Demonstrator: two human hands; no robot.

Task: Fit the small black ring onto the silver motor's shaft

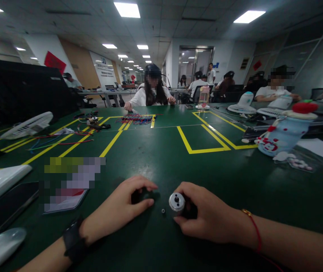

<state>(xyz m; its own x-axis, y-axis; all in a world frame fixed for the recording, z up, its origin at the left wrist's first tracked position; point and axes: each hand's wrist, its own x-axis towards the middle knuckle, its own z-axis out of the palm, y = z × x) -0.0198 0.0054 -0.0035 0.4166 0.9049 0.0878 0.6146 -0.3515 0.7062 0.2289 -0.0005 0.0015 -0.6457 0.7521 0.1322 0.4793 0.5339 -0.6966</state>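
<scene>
My right hand [206, 213] grips a small cylindrical motor [176, 202] between thumb and fingers. Its round silver end face points up toward me and shows a centre hole with smaller dark holes around it. On the green table just left of the motor lies a tiny metal ring-like piece [163, 211], apart from both hands. My left hand [127, 198] rests on the table to the left of that piece, thumb and fingers apart, with nothing in it.
A blurred card [71, 189], a white mouse [3, 245] and a dark flat device [8, 207] lie at left. Loose wires [62, 139] and a white fan [28, 124] are farther off. A blue bottle [284, 132] stands right. Across the table sits a person [153, 90].
</scene>
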